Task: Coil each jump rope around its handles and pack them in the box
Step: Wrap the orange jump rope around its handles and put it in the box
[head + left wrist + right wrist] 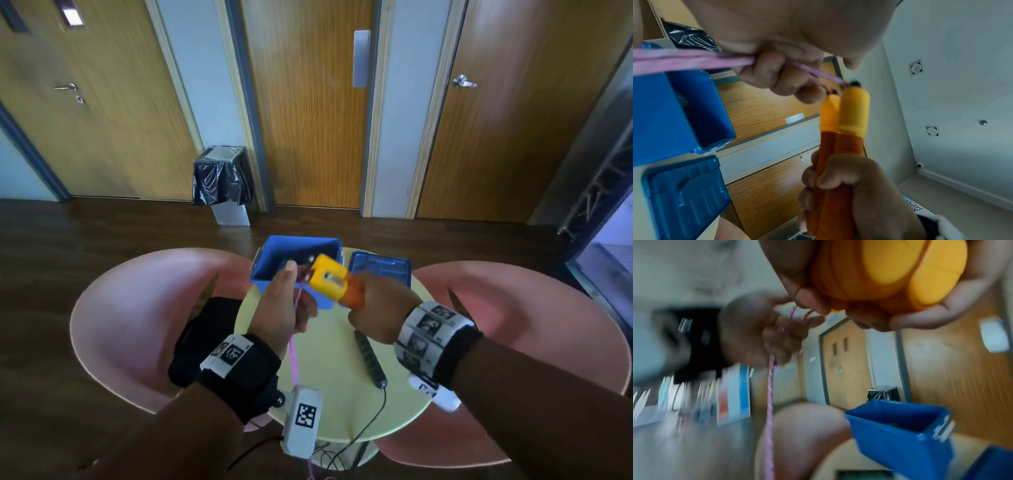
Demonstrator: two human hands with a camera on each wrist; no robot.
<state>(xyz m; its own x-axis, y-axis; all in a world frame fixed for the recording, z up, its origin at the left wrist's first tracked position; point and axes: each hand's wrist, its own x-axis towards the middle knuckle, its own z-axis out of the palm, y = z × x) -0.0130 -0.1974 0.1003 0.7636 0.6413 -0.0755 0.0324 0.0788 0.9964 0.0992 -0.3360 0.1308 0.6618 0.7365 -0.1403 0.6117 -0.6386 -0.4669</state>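
Observation:
My right hand [373,308] grips the two orange-and-yellow handles [334,281] of a jump rope side by side, their yellow ends pointing at the blue box [291,253]. My left hand [287,305] holds the pink rope [294,356] just below the handles' tips; the rope hangs down past the table's front edge. In the left wrist view the rope [694,60] runs through my curled fingers [766,73] to the handles [846,116]. A second jump rope with a green-and-black handle [370,359] lies on the table, its black cord trailing off the front.
The open blue box stands at the far side of a small round pale-yellow table [342,394], with its blue lid [380,269] beside it on the right. Something green lies inside the box. Pink chairs [137,308] flank the table. A bin [222,178] stands by the doors.

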